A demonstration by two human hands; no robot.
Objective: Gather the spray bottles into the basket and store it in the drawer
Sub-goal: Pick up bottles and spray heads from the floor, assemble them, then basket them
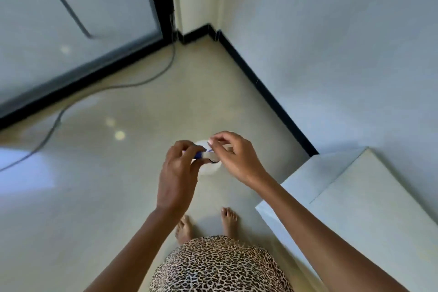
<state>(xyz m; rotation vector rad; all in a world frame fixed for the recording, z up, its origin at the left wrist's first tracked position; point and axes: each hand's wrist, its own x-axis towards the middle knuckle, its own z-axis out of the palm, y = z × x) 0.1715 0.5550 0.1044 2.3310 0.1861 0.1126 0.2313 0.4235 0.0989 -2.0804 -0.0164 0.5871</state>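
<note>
Standing barefoot on pale floor [118,197], near wall corner. Spray bottle [208,166] held at chest front, seen from above: white body, blue nozzle part. Left hand [177,173] closed round the top, fingers pinching the blue head; right hand [234,159] pinching the other side, fingers curled, thumb and forefinger pressed together. Likely step: gathering, one bottle in hand. No basket or drawer in view. Next move calls for finding the basket, then lowering the bottle in upright. White cabinet top [367,208] at right; cable [54,123] on floor.
</note>
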